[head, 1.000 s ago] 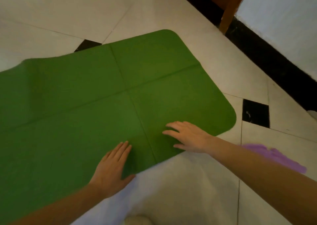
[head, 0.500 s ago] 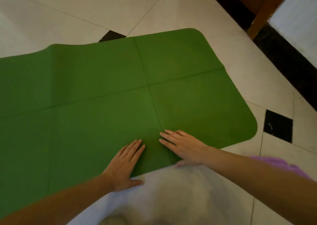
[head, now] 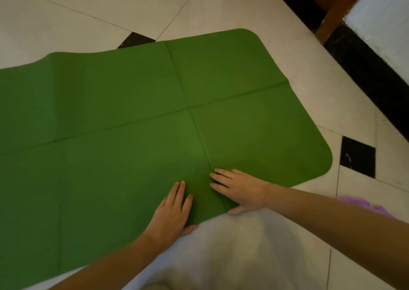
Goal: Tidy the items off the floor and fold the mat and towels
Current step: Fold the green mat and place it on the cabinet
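Both grips lie flat with fingers straight and clamp nothing: the left hand and the right hand press palm-down on the flat green rubber mat with rounded corners, near its closest edge. Left hand fingers point away from the person, with the thumb at the mat's near edge. Right hand fingers point leftward, across one of the fold creases, and its thumb rests at the same edge. The two hands sit close together but apart, with a crease line running between them.

Mat lies spread open on the pale tiled floor with small black inset squares. Crease lines divide it into panels. Its far left edge is slightly raised and wavy. A crumpled purple cloth lies on the floor to the right, partly hidden behind the right forearm. A pale grey garment on the person fills the lower centre and overlaps the mat's near edge. A brown wooden furniture leg stands at the upper right, by a black skirting band.
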